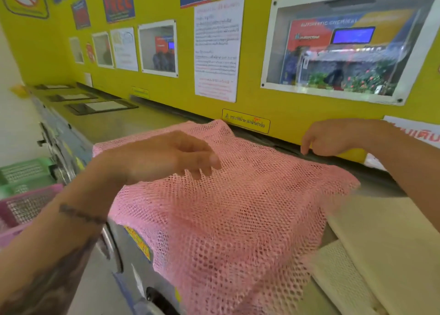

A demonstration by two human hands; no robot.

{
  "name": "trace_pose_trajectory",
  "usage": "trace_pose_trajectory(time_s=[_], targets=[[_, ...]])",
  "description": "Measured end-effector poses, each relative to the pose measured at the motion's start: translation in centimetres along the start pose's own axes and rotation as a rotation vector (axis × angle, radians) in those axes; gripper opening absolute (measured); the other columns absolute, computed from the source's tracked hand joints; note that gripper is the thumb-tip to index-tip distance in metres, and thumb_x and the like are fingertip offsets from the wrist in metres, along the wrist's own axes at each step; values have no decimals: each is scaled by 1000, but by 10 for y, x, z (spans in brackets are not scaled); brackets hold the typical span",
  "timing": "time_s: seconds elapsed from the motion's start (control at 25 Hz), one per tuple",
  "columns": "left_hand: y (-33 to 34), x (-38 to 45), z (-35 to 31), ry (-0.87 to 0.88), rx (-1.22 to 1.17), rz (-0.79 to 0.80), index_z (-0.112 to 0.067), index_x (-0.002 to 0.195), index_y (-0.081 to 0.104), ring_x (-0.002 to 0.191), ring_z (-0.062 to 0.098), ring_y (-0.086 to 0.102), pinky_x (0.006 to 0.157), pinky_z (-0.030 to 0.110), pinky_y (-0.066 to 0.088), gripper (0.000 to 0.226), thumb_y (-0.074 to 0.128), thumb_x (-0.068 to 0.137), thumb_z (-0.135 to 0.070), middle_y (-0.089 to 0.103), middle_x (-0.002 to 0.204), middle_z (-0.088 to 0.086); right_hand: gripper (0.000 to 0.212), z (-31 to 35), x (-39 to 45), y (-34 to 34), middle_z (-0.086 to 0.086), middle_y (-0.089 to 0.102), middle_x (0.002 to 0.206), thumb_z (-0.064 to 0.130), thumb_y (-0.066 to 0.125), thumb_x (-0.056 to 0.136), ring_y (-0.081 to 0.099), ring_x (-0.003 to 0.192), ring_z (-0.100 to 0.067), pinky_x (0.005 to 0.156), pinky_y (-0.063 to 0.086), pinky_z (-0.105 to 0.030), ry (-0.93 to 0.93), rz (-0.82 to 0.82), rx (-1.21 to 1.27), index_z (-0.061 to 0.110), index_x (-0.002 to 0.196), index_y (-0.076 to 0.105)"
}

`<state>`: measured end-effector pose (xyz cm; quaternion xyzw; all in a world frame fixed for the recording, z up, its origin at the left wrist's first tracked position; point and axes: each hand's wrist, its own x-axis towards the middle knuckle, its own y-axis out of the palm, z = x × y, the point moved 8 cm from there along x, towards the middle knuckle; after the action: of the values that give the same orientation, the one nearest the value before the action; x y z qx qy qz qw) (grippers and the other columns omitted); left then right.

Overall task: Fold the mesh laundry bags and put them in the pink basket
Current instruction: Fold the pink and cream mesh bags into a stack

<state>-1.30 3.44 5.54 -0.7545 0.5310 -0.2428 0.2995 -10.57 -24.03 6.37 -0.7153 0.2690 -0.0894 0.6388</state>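
Pink mesh bag [228, 207] spread flat under both hands.

Left hand [166, 155]: palm down, fingers loosely curled and spread, pointing right, nothing held. Left forearm [54, 245] bare, tattooed, dark band near wrist, enters from lower left corner and rises toward frame middle. Right hand [333, 136]: palm down, fingers bent downward, tips slightly apart, nothing visibly pinched. Right forearm [414, 169] bare, enters from right edge, angled up and left. Hands well apart, level with each other.
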Motion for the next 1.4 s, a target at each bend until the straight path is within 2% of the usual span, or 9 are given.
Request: trace_pose_trajectory(time_s=[0.12,0.24,0.44,0.56,0.68,0.92,1.08,1.2,1.4], targets=[[-39,-9,56,-157,146,-287,-31,88,73,76,11,63,75,31,47,18,65,77,-44,70,83,-8,37,65,-22,-17,8,60,118,11,50,93,56,99,-10,84,48,-29,-199,-54,144,30,122,64],[-36,-27,97,-329,367,-206,-36,101,68,83,16,62,76,31,51,23,59,86,-20,66,92,-4,31,144,-48,-11,20,60,110,36,61,92,57,103,-2,94,47,-32,-412,35,186,44,122,59],[-27,-36,154,-461,417,-278,-42,135,50,135,33,34,114,50,27,57,47,81,-58,39,144,10,29,248,-60,18,15,56,93,44,62,91,55,87,-7,69,45,-28,-612,48,64,28,116,58],[-44,-41,154,-233,366,-565,-24,107,72,107,27,56,99,45,42,25,64,86,-31,62,110,9,3,273,-46,20,2,61,86,19,63,91,56,77,-15,59,43,-30,-662,4,57,17,89,61],[-65,-48,152,-103,375,-717,-13,84,74,80,25,61,80,44,51,6,69,82,-13,66,83,5,13,279,-38,-6,7,62,76,22,66,89,57,72,-13,62,45,-31,-674,-78,130,20,77,62],[-112,-51,185,-170,223,-697,-16,85,76,83,17,64,78,29,49,15,61,87,-16,72,89,0,6,295,-16,-25,16,69,81,34,70,88,62,75,3,71,48,-22,-669,-41,279,31,84,72],[-145,-64,231,-307,165,-874,-19,102,72,75,17,60,65,25,45,29,51,83,-12,67,95,4,14,300,15,-35,14,61,97,41,67,89,58,90,-3,82,50,-31,-544,-123,248,36,103,66],[-135,-52,276,-474,210,-675,-26,130,53,75,30,59,65,33,50,50,51,81,-14,50,112,14,28,314,34,-28,11,60,104,44,65,89,58,93,-7,84,50,-33,-480,-90,178,33,115,60],[-139,-47,295,-373,131,-762,-30,122,58,55,21,56,51,30,48,49,44,84,-3,65,68,8,13,344,49,-17,14,63,94,35,71,86,60,86,-7,78,53,-33,-531,-97,209,30,97,67]])
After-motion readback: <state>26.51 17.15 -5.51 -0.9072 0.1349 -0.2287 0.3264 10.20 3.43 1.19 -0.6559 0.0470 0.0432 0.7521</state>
